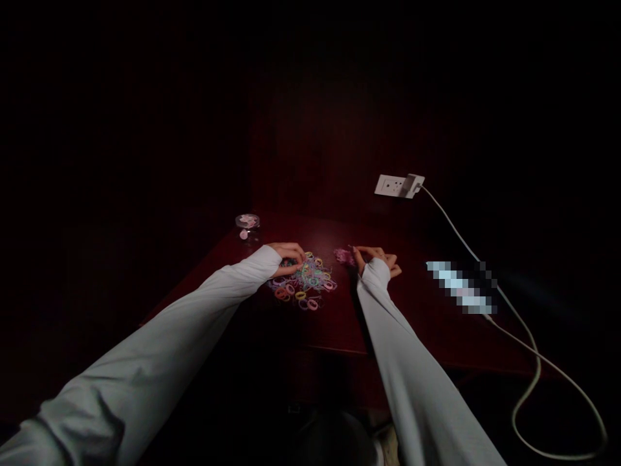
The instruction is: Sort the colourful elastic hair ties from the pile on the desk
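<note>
A loose pile of small, many-coloured elastic hair ties (311, 278) lies on the dark red table (334, 330). My left hand (290, 255) reaches over the pile's upper left side, its thumb and fingers apart and the fingertips down among the hair ties. To the right of the pile is a small pink cluster (343, 256), perhaps more hair ties. My right hand (378, 259) is beside that cluster, thumb and forefinger pinched together at its right edge. What sits between those fingertips is too small and dark to make out.
A clear round jar (248, 228) with pink items stands at the table's back left. A white charger (412, 186) is plugged into the wall socket (389, 186). Its cable (526, 330) loops down the right side to a blurred-out device (458, 288) on the table.
</note>
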`<action>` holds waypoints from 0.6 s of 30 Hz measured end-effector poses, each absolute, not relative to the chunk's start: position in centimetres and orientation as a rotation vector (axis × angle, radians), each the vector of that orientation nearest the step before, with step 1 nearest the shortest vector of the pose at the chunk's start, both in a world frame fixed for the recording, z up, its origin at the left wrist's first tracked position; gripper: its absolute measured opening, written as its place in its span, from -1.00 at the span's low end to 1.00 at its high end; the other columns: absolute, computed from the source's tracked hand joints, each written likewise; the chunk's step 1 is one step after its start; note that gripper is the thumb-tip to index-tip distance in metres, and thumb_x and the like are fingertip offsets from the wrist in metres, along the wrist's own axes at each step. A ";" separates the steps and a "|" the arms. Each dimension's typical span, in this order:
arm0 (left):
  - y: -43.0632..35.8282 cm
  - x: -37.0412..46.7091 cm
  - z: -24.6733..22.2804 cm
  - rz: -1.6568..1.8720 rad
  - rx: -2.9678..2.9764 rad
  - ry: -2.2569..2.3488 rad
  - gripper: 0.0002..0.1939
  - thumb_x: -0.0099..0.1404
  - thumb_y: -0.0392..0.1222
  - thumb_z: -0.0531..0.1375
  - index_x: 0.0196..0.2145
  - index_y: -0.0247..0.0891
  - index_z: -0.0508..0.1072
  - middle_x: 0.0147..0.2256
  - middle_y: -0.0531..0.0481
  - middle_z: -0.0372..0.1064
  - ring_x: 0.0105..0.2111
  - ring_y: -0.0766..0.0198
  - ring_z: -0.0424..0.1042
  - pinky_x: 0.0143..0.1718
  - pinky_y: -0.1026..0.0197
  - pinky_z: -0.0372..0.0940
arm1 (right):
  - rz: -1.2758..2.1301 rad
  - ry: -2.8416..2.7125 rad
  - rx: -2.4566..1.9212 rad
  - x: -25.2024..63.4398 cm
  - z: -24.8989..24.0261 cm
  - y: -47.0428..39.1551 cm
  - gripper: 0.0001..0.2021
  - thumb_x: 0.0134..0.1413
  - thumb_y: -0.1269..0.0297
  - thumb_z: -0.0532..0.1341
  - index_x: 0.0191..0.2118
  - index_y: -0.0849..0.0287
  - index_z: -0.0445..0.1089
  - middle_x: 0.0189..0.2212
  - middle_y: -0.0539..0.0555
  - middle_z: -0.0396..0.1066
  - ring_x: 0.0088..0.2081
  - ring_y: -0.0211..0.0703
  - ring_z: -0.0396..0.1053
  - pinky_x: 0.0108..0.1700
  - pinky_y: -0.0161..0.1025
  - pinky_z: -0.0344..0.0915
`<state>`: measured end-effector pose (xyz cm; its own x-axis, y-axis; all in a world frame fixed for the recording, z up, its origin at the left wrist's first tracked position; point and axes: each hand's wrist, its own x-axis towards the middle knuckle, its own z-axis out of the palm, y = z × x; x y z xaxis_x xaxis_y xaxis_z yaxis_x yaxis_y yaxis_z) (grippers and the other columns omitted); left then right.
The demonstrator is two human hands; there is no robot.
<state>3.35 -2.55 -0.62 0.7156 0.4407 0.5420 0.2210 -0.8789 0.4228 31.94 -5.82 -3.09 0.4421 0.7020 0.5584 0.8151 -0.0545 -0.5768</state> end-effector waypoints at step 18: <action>-2.3 3.3 -0.8 0.928 2.647 0.501 -0.83 0.44 -0.21 0.24 -0.29 -0.26 0.61 -0.14 -0.10 0.58 -0.14 0.22 0.57 -0.03 0.22 0.40 | -0.170 -1.242 -1.793 32.4 -3.7 -4.8 -0.39 0.44 -0.18 0.00 -0.32 0.07 0.67 -0.12 0.21 0.57 0.00 0.21 0.20 0.03 0.09 -0.03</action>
